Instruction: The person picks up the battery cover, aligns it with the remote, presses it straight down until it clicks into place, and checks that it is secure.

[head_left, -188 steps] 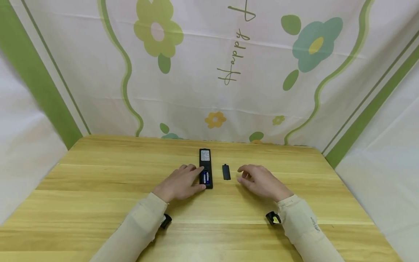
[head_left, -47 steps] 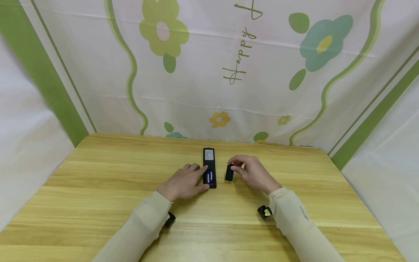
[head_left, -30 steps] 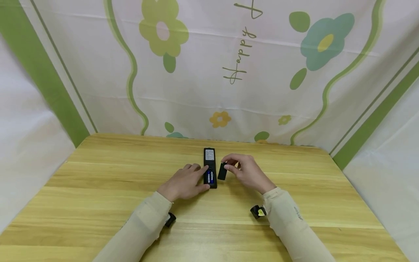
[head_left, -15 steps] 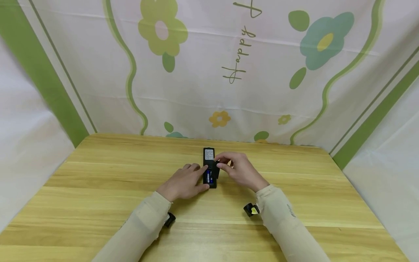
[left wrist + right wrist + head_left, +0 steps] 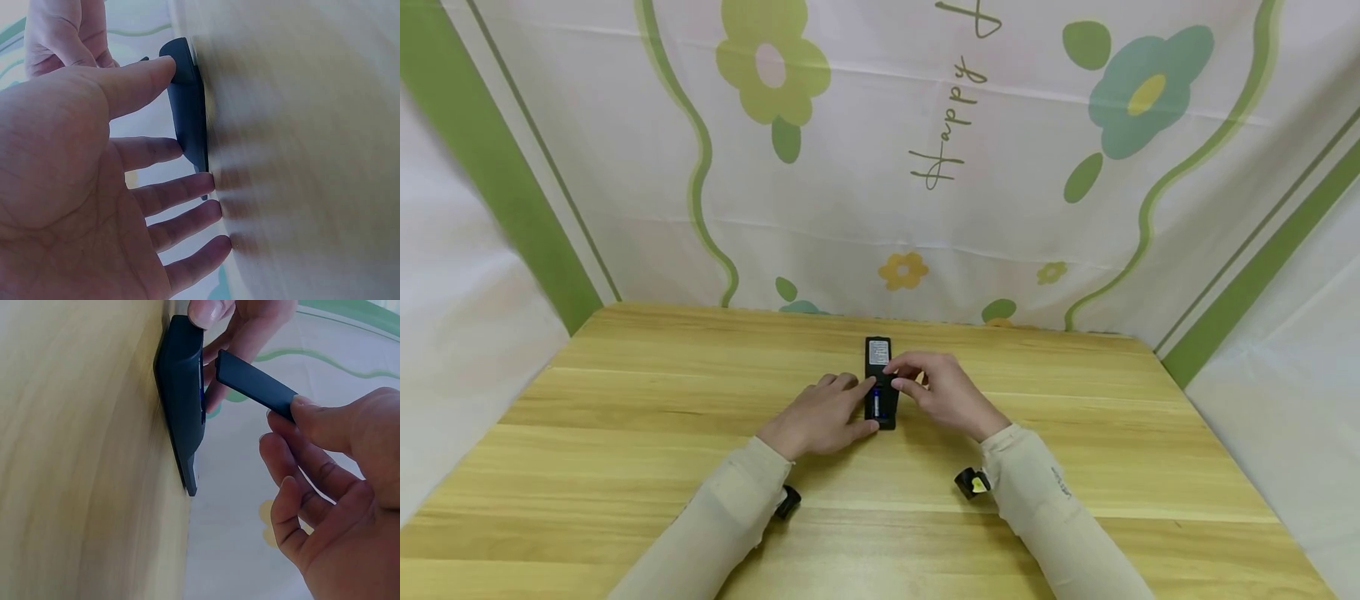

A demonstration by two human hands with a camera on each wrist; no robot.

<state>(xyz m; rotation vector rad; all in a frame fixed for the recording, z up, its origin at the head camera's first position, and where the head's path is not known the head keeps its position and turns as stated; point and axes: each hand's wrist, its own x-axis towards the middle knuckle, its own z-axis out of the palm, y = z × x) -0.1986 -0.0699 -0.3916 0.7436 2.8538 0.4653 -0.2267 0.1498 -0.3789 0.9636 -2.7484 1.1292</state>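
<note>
Curtained booth; flower-print backdrop cloth (image 5: 835,158), "Happy" lettering (image 5: 952,122), white side drapes (image 5: 467,267), wood-grain tabletop (image 5: 880,508)

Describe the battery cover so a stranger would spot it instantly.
On the wooden table lies a black remote, touched by the left hand. Above it, the right hand pinches the battery cover. It is the thin, tilted black plate held off the table, whereas the thicker, longer remote lies on it.

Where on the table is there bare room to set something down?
The table is bare left of the left hand, right of the right hand, and between the sleeves. It is crowded at the remote: the left hand touches it, the right holds the cover close.
</note>
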